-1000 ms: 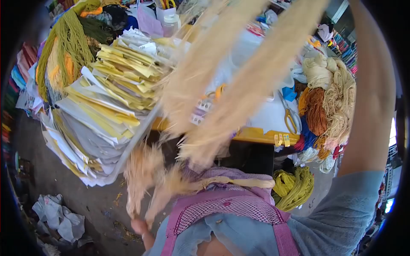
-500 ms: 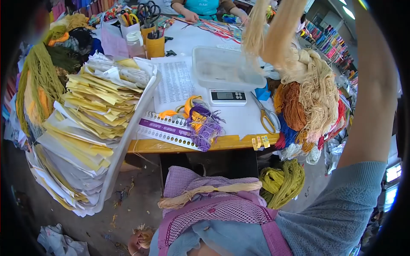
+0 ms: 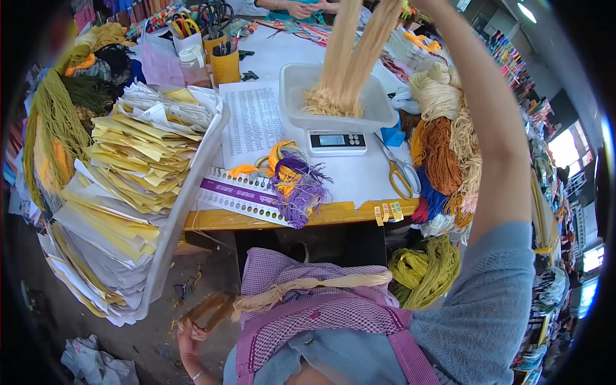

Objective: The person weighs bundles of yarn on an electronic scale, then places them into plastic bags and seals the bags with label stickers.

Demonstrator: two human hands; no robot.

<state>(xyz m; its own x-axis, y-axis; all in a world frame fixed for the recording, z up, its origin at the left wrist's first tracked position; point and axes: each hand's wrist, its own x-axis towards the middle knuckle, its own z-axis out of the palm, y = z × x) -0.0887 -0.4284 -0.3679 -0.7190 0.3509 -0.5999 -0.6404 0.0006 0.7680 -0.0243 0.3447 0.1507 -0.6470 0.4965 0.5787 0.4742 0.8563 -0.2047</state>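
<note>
My right forearm [image 3: 487, 109] reaches up past the top edge, where the hand is cut off and its fingers are hidden. From there a long cream yarn skein [image 3: 350, 58] hangs in two strands, its lower ends bunched inside a clear plastic box [image 3: 292, 106]. The box rests on a white digital scale [image 3: 337, 144] with its display lit. Low on the left, my left hand [image 3: 191, 335] is closed on a tan yarn bundle [image 3: 210, 312], blurred by motion. Across my lap, on the checked apron [image 3: 321, 314], lies another cream yarn bundle [image 3: 346, 282], tied at its middle.
Scissors [image 3: 403, 176] lie right of the scale, beside heaped coloured yarn [image 3: 443, 154]. A bin of yellow and white papers [image 3: 221, 128] stands left. Purple and orange thread [image 3: 298, 186] covers part of a punched card [image 3: 240, 192]. Across the table are another person's hands [image 3: 305, 9].
My right arm has swung left, lowering the hanging skein's ends into the box. The scale's display has lit up. My left hand has risen with the tan bundle. The other person's hands have come together.
</note>
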